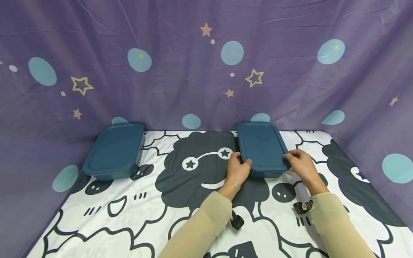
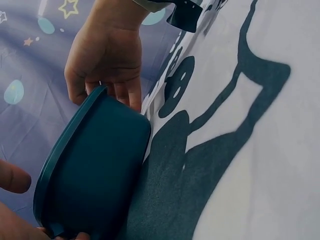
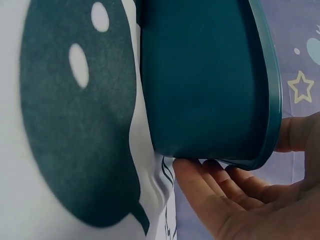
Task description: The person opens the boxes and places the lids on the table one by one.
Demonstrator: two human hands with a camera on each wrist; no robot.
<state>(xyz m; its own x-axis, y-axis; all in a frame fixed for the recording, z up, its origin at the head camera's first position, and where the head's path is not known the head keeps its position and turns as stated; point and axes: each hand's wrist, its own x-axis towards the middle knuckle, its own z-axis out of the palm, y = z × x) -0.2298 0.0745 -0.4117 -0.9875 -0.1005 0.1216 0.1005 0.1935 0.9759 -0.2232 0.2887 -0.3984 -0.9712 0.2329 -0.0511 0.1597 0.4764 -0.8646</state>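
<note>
A dark blue lidded box (image 1: 260, 145) stands at the back right of the cloth, with its lid on. At its near left corner, my left hand (image 1: 238, 171) holds the rim, thumb on top and fingers at the side. My right hand (image 1: 302, 165) grips the right side near the front corner. In the right wrist view the thumb of that right hand (image 3: 265, 200) lies over the lid's edge and its fingers touch the side wall below. The left wrist view shows the box's front wall (image 2: 105, 155) close to the cloth, between both hands.
A second dark blue lidded box (image 1: 114, 150) stands at the back left. A white cloth with black cartoon sheep (image 1: 138, 215) covers the table. Behind and at the sides hangs a purple curtain (image 1: 180, 71) with stars and blue dots.
</note>
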